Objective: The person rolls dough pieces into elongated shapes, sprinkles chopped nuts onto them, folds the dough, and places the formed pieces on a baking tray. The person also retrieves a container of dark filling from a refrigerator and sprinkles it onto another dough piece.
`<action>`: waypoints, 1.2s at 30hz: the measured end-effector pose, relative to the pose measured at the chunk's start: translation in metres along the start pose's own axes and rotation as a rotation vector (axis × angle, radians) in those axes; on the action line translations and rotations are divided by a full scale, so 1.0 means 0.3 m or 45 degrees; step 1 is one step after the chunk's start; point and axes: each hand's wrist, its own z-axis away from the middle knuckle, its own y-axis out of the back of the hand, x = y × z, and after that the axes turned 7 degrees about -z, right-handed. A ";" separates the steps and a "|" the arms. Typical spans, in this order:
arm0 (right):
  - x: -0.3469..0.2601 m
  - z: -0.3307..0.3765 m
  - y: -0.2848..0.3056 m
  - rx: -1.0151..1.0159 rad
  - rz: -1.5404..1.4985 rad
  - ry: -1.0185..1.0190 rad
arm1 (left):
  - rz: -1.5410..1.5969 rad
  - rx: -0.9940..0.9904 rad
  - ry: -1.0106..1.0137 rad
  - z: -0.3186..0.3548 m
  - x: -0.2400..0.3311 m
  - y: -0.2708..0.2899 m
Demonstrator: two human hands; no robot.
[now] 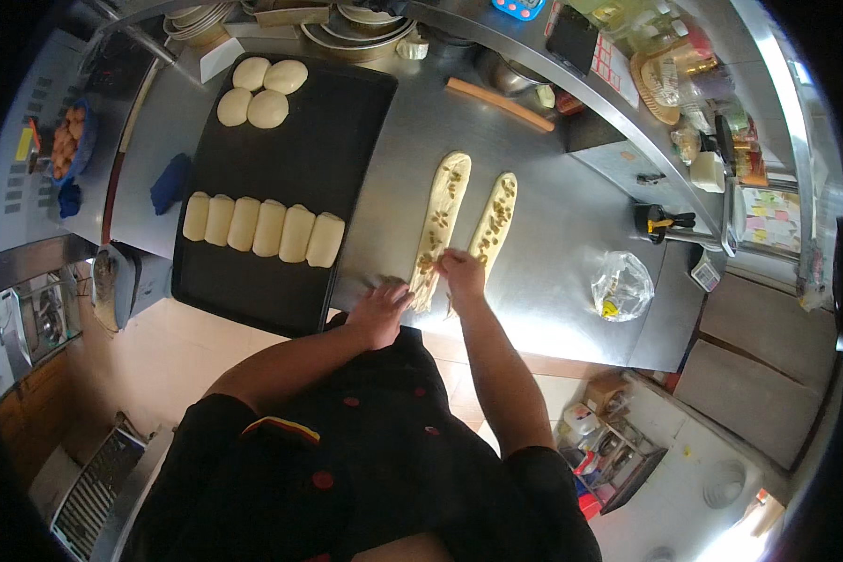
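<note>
Two long, flat dough strips lie side by side on the steel table. The left dough strip (445, 192) and the right dough strip (495, 211) are dotted with greenish-brown raisins. My left hand (379, 312) rests at the table's near edge, its fingers stretched out and touching the thinned near end of the left strip. Over the lower part of the strips is my right hand (464, 274), thumb and fingers drawn together in a pinch. What the pinch holds is too small to make out. The right strip's near end is partly hidden by my right hand and forearm.
A black baking tray (281, 155) at left carries a row of dough rolls (244, 225) and several round dough balls (267, 108). Beyond the strips lies a wooden rolling pin (499, 104). A clear plastic bag (622, 286) sits at right. A loaded shelf (618, 122) overhangs the far side.
</note>
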 end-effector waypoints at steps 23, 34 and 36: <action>-0.359 -0.607 -0.056 -0.001 0.409 0.117 | -0.414 0.338 -0.032 -0.439 -0.005 0.172; -0.354 -0.563 0.001 -0.168 -0.032 0.132 | -0.543 0.183 -0.147 -0.320 0.050 0.126; -0.365 -0.502 0.097 -0.222 -0.111 0.187 | -0.462 0.147 -0.249 -0.297 0.069 0.100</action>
